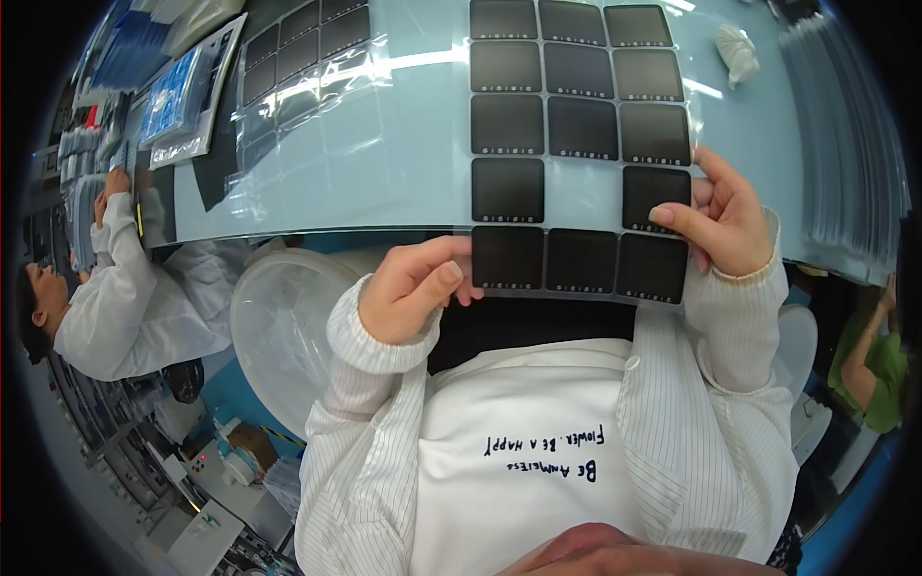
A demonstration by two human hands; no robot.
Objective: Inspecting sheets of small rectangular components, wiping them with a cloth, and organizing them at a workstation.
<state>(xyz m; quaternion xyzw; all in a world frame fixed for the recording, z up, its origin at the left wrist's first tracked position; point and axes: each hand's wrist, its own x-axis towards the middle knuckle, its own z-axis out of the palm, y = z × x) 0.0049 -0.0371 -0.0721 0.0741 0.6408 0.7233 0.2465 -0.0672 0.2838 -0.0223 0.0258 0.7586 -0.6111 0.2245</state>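
Note:
A clear plastic sheet [583, 196] carries black square panels in three columns and several rows. In the second row from the near end, the middle square is see-through and shows the pale blue table below. Its near edge juts past the table edge, over my lap. My right hand [725, 216] pinches the sheet's right side, thumb on top of a panel and fingers partly hidden underneath. At the near left corner, my left hand [413, 288] has its curled fingers on the sheet's edge, some fingertips hidden by it.
Another clear sheet with dark panels [307, 43] lies at the table's far left, by a blue pack [176, 96]. A crumpled white wad [737, 55] and stacked clear sheets [850, 134] are at right. Co-workers sit left [134, 298] and right [869, 355]. A plastic-lined bin [288, 336] stands beside me.

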